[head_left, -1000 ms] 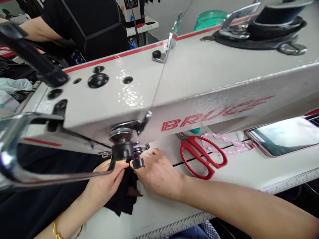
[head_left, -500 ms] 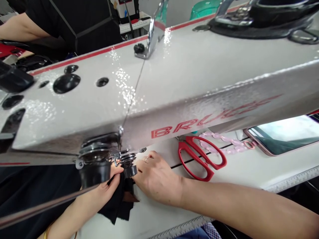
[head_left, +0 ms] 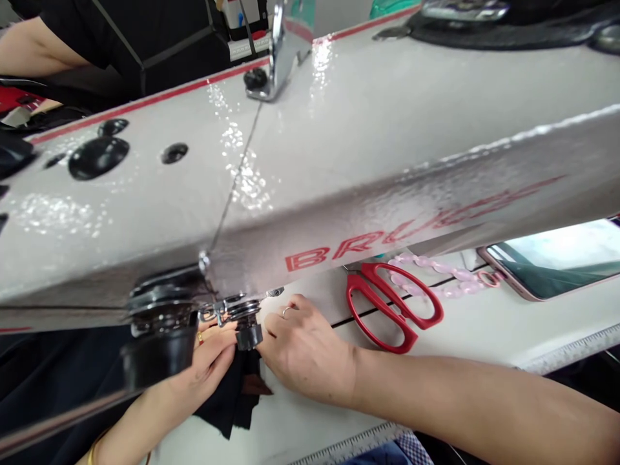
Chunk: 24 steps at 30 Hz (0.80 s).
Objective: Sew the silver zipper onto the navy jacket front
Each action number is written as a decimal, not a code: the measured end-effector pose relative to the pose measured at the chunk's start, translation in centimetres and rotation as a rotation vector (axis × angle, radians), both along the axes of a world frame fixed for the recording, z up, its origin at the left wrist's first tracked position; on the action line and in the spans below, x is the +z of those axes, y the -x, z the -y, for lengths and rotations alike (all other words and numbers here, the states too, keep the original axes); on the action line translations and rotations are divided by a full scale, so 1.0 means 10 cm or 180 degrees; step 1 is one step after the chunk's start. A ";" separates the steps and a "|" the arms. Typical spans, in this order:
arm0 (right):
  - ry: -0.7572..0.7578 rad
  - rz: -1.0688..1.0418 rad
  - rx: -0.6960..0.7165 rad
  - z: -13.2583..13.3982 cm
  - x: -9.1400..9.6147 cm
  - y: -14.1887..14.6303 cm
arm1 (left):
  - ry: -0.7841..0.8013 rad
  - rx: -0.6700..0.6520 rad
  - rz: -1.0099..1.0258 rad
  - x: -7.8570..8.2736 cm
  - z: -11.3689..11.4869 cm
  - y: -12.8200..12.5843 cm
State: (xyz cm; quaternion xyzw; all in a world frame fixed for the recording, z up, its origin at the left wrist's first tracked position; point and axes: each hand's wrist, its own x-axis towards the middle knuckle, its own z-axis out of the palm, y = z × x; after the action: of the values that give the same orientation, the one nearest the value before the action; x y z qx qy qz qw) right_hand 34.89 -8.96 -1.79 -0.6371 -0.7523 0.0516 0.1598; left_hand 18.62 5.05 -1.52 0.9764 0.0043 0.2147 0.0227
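Observation:
A white sewing machine arm (head_left: 339, 148) marked BRUCE fills most of the view and hides the needle area. Beneath it lies black fabric (head_left: 232, 403) on the white machine table (head_left: 484, 329). My left hand (head_left: 208, 368) pinches the fabric's edge just under the tension discs (head_left: 245, 316). My right hand (head_left: 305, 349), with a ring on one finger, presses fingers together on the same fabric edge, touching the left fingertips.
Red-handled scissors (head_left: 392, 303) lie right of my right hand. A pink bead chain (head_left: 436, 271) runs to a phone (head_left: 552, 261) at the far right. A ruler strip (head_left: 566, 349) edges the table. Another person in black (head_left: 145, 32) works behind the machine.
The view has dropped closer and shifted, so the machine arm covers more. Both hands stay pinched on the black fabric, nudged slightly left under the machine head.

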 end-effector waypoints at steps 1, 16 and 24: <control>0.0006 -0.0003 0.0001 0.00 0.00 0.00 | -0.0013 -0.0060 -0.0014 0.00 0.00 -0.01; 0.0000 -0.0007 -0.0043 0.01 0.01 -0.01 | -0.0024 -0.0264 -0.0231 -0.01 -0.03 0.04; -0.0023 -0.0022 -0.0034 0.00 0.00 -0.01 | -0.0146 -0.0307 -0.0112 -0.01 -0.01 0.03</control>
State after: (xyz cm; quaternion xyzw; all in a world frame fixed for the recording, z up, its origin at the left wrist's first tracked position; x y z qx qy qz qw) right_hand 34.99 -8.98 -1.79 -0.6404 -0.7485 0.0503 0.1649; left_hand 18.36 5.12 -1.63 0.9794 -0.0472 0.1961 0.0105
